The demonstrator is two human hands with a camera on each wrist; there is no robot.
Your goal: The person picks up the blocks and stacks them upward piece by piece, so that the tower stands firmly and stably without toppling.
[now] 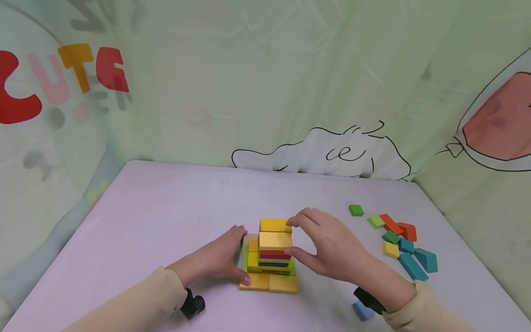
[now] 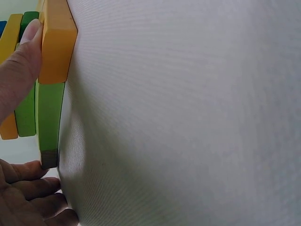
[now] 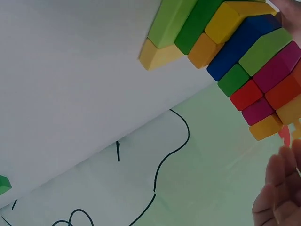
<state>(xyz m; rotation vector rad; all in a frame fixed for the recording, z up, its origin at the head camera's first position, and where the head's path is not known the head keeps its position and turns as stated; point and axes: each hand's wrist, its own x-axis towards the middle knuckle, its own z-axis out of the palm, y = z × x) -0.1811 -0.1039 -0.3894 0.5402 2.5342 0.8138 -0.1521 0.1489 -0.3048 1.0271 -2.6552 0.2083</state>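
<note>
A tower of colored wooden blocks (image 1: 275,241) rises from a wider base of yellow and green blocks (image 1: 283,283). My left hand (image 1: 220,258) spans the base's left side. Its thumb (image 2: 26,52) presses an orange block (image 2: 59,52), and a fingertip meets the end of a green block (image 2: 49,117). My right hand (image 1: 332,244) is at the tower's right side, fingers loosely bent. Its index tip overlaps the edge of the top yellow block (image 1: 274,225) in the head view, with the thumb lower down. In the right wrist view the fingers (image 3: 277,188) show a gap from the top blocks.
Loose blocks lie at the right: green (image 1: 356,210), orange (image 1: 408,231), teal (image 1: 412,266) and yellow (image 1: 390,250) among them. A blue block (image 1: 362,311) lies near my right wrist. Printed fabric walls (image 1: 269,83) stand behind the table (image 1: 178,193).
</note>
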